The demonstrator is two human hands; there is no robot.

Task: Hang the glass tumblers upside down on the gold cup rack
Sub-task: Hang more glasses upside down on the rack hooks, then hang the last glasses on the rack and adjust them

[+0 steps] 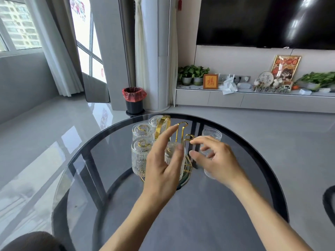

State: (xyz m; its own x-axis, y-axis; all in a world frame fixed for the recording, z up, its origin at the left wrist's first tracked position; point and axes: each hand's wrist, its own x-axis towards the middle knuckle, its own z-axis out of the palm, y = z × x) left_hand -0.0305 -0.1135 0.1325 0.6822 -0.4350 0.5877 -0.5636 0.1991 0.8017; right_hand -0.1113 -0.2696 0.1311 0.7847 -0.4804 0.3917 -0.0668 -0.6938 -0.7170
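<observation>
The person's 2 bare forearms reach forward from the 6 o'clock edge of the view, converging toward the centre. The left hand (164, 160) is raised with its palm facing toward 3 o'clock, fingers spread and loosely extended, the index finger pointing up toward 12 o'clock and the thumb angled toward 2 o'clock. The right hand (215, 158) sits at 3 o'clock of the left, palm turned toward 9 o'clock, its fingers curled and parted. The 2 hands are near each other but apart.
</observation>
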